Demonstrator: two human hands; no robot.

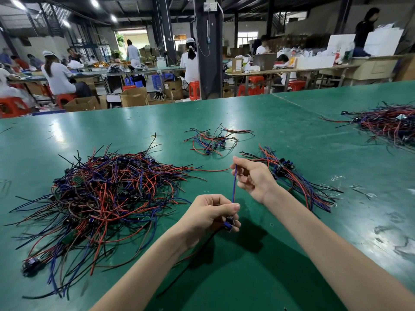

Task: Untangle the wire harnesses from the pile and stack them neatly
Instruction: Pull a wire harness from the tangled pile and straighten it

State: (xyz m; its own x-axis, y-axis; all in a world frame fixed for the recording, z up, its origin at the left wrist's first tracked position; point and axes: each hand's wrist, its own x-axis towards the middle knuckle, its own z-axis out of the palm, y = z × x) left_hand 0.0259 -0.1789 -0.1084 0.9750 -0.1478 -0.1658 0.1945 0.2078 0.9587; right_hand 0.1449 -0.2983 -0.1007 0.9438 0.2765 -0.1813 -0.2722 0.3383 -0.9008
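A big tangled pile of red, blue and black wire harnesses [101,198] covers the left of the green table [247,265]. My left hand [208,216] grips one harness at its small blue connector block [229,222]; black and red leads trail down from it. My right hand [253,178] pinches the upper end of that harness's blue wire [234,185], held taut between both hands. Just right of my right hand lies a straightened stack of harnesses [298,178]. A small loose bunch [215,141] lies further back.
Another large tangle of harnesses [388,124] lies at the far right of the table. Scraps of clear plastic [359,189] lie on the right. Beyond the table's far edge are workers, red stools, cardboard boxes and a dark pillar [207,52].
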